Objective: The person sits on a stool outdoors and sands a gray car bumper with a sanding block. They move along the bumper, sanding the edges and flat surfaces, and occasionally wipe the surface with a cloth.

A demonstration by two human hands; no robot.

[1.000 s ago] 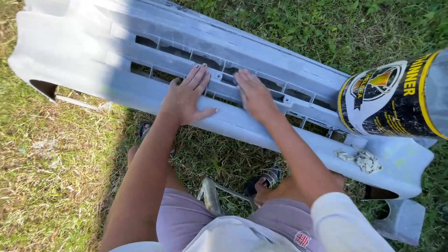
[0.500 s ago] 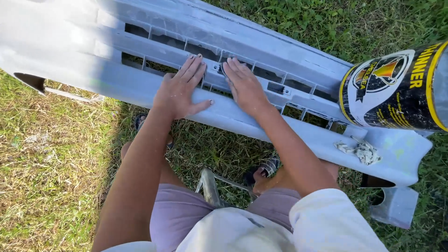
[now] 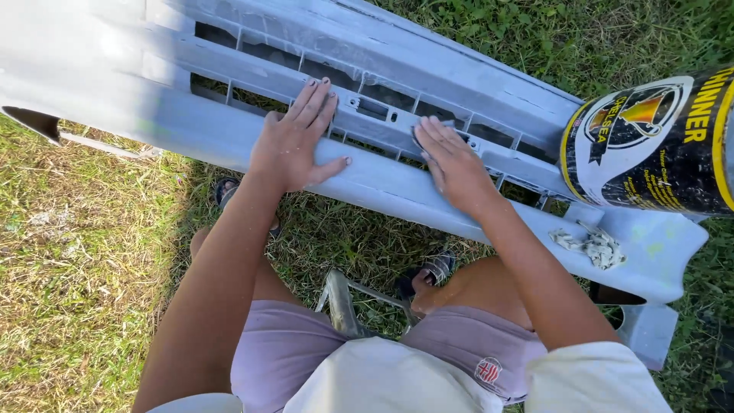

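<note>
We counted one long grey plastic bumper [image 3: 229, 134] with a row of grille openings, one black and yellow can [image 3: 650, 149] at its right end, one crumpled grey rag [image 3: 592, 246] lying on the bumper just below the can, and two sandalled feet underneath. Our left hand [image 3: 294, 141] lay flat and open on the bumper's face, fingers spread toward the grille slots, gripping nothing. Our right hand [image 3: 451, 160] pressed down beside it, well apart from the can, its fingers curved over a small dark pad [image 3: 419, 138] at the grille edge; we could not tell how firmly the pad was held, since the fingers covered most of it. There was no room: the bumper stood across our knees over patchy grass [image 3: 69, 291], dry on the left and greener at the top right. A metal frame [image 3: 340, 302] showed between our legs, mostly hidden. The bumper's left end and the can's right side were cut off by the frame's edge.
</note>
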